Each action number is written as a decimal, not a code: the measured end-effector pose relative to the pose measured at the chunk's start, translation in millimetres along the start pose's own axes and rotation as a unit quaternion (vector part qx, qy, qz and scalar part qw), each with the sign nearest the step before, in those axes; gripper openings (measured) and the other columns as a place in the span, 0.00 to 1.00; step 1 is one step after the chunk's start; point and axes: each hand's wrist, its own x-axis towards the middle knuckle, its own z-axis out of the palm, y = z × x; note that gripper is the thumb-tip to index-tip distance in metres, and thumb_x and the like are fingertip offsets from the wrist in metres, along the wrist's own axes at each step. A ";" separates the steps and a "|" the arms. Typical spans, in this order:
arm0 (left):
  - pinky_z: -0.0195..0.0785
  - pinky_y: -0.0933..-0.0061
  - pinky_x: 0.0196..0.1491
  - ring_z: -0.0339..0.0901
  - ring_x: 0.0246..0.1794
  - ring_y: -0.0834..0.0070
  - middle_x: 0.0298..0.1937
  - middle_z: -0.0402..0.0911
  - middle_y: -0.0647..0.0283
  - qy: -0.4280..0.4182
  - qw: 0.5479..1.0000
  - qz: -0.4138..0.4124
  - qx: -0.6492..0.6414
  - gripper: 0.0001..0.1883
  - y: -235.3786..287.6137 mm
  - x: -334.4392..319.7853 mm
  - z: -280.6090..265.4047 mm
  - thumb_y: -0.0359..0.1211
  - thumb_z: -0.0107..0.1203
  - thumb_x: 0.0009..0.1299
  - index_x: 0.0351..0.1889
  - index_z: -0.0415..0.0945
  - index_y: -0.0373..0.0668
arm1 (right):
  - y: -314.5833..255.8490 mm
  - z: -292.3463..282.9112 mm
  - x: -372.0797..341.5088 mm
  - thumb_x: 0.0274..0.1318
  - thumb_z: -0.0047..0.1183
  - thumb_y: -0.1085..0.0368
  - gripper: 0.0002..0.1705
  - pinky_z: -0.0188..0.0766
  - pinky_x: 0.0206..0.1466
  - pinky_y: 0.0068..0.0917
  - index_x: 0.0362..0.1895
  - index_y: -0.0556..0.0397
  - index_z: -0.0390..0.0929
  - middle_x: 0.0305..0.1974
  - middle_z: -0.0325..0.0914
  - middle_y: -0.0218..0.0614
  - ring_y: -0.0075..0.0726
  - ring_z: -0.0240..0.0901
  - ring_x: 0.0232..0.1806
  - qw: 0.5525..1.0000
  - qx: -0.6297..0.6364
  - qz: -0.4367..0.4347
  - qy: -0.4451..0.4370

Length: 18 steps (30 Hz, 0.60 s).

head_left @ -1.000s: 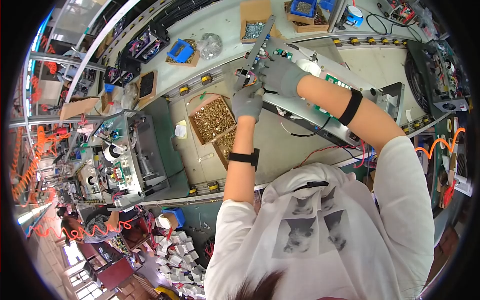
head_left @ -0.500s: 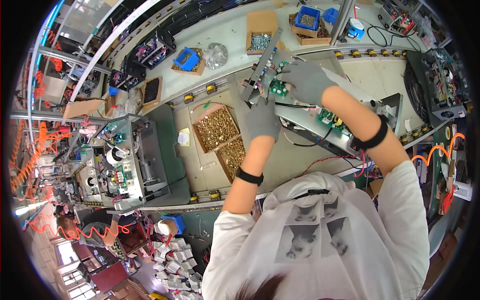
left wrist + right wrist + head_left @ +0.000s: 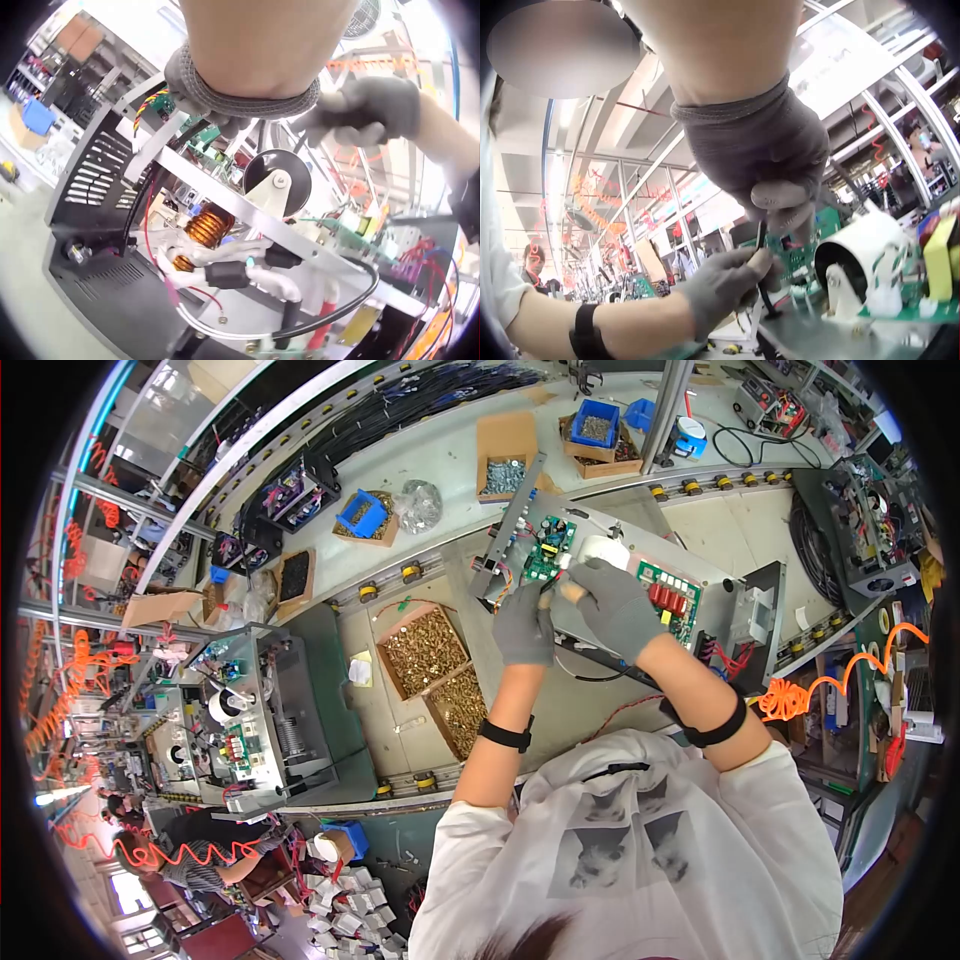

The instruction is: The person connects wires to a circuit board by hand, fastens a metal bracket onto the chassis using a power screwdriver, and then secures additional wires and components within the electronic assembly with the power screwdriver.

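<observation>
Both hands busy now: the left hand (image 3: 524, 628) pinches what looks like a black cable (image 3: 769, 301), the right hand's (image 3: 618, 612) fingers curled round its upper end, over the open chassis (image 3: 655, 547). Boards (image 3: 549, 548) sit mounted; a red lead (image 3: 213, 298) dangles, so wiring seems unfinished.

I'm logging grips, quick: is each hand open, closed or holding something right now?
Left hand: closed, pinching a black cable.
Right hand: fingers curled by the cable's upper end; whether they grip it cannot be told.
</observation>
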 end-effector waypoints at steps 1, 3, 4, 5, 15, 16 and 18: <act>0.66 0.61 0.37 0.73 0.33 0.56 0.33 0.77 0.55 -0.011 1.000 0.002 0.004 0.09 -0.6 -0.5 -1.5 0.36 0.53 0.65 0.38 0.75 0.43 | -2.8 8.6 3.5 0.54 0.49 0.64 0.12 0.67 0.40 0.38 0.40 0.56 0.77 0.30 0.74 0.46 0.51 0.72 0.34 0.991 0.106 -0.010 0.079; 0.66 0.63 0.36 0.73 0.32 0.57 0.33 0.77 0.55 -0.030 0.999 0.009 0.022 0.09 -0.3 0.6 -8.2 0.35 0.53 0.64 0.40 0.75 0.43 | 3.9 25.9 8.5 0.54 0.51 0.65 0.11 0.67 0.39 0.36 0.41 0.56 0.76 0.31 0.74 0.45 0.51 0.71 0.33 0.987 0.119 -0.029 0.102; 0.67 0.64 0.36 0.73 0.31 0.59 0.34 0.78 0.55 -0.049 0.998 0.014 0.038 0.10 1.4 1.5 -12.8 0.34 0.53 0.64 0.41 0.75 0.43 | 6.0 32.6 10.7 0.54 0.50 0.65 0.12 0.68 0.39 0.36 0.42 0.55 0.76 0.33 0.74 0.45 0.51 0.72 0.34 0.981 0.168 -0.004 0.096; 0.67 0.64 0.36 0.73 0.31 0.59 0.34 0.78 0.55 -0.048 0.998 0.015 0.040 0.10 5.2 0.6 -18.1 0.34 0.53 0.64 0.41 0.75 0.43 | 8.1 37.3 12.4 0.54 0.50 0.66 0.12 0.68 0.39 0.35 0.43 0.55 0.75 0.35 0.74 0.45 0.51 0.72 0.35 0.972 0.217 0.020 0.089; 0.59 0.84 0.26 0.65 0.21 0.87 0.23 0.76 0.69 0.054 0.935 -0.221 -0.272 0.15 43.6 31.8 -55.9 0.36 0.62 0.61 0.38 0.78 0.34 | -9.6 47.5 11.3 0.46 0.55 0.67 0.18 0.71 0.28 0.35 0.45 0.46 0.72 0.35 0.73 0.36 0.42 0.75 0.30 0.991 -0.008 -0.101 0.087; 0.58 0.84 0.25 0.64 0.21 0.86 0.21 0.75 0.69 0.031 0.949 -0.247 -0.194 0.13 52.9 37.5 -64.8 0.36 0.61 0.61 0.34 0.79 0.34 | -12.9 49.2 10.2 0.47 0.53 0.68 0.17 0.71 0.27 0.34 0.45 0.46 0.72 0.34 0.74 0.35 0.41 0.76 0.31 0.988 -0.004 -0.098 0.118; 0.55 0.81 0.24 0.62 0.20 0.86 0.15 0.69 0.67 -0.013 0.962 -0.265 -0.061 0.14 52.8 43.4 -71.7 0.37 0.59 0.62 0.23 0.79 0.35 | -11.1 53.9 8.6 0.48 0.53 0.68 0.16 0.71 0.28 0.34 0.45 0.46 0.72 0.33 0.74 0.35 0.41 0.76 0.31 0.986 -0.004 -0.101 0.131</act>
